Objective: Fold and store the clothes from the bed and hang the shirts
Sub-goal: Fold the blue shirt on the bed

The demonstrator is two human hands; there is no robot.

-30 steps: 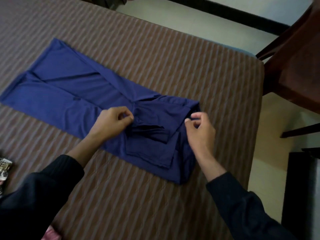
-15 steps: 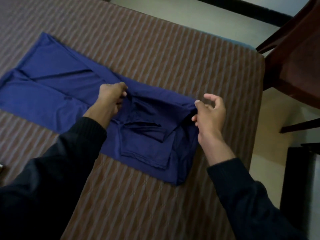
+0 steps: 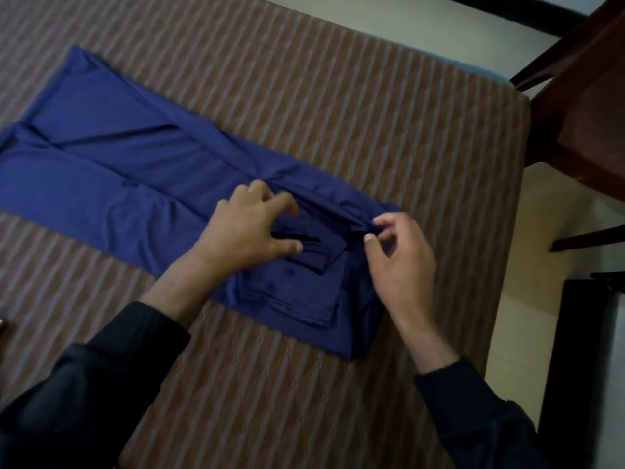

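A dark blue shirt (image 3: 111,170) lies lengthwise across the striped brown bed cover (image 3: 372,106), its near end folded into a thick layered stack with small buttons showing. My left hand (image 3: 247,228) rests on the folded stack with fingers spread, pressing the cloth down. My right hand (image 3: 399,262) is just right of it, thumb and curled forefinger pinching a fold at the stack's far right corner. Both arms wear black sleeves.
The bed's right edge runs close behind the shirt's folded end, with pale floor (image 3: 548,231) beyond. A dark wooden chair (image 3: 588,96) stands at the upper right and a black piece of furniture (image 3: 581,367) at the lower right.
My left hand came back from the shirt's far edge and now lies spread on the folded stack. My right hand moved in from the corner and pinches the fold there.
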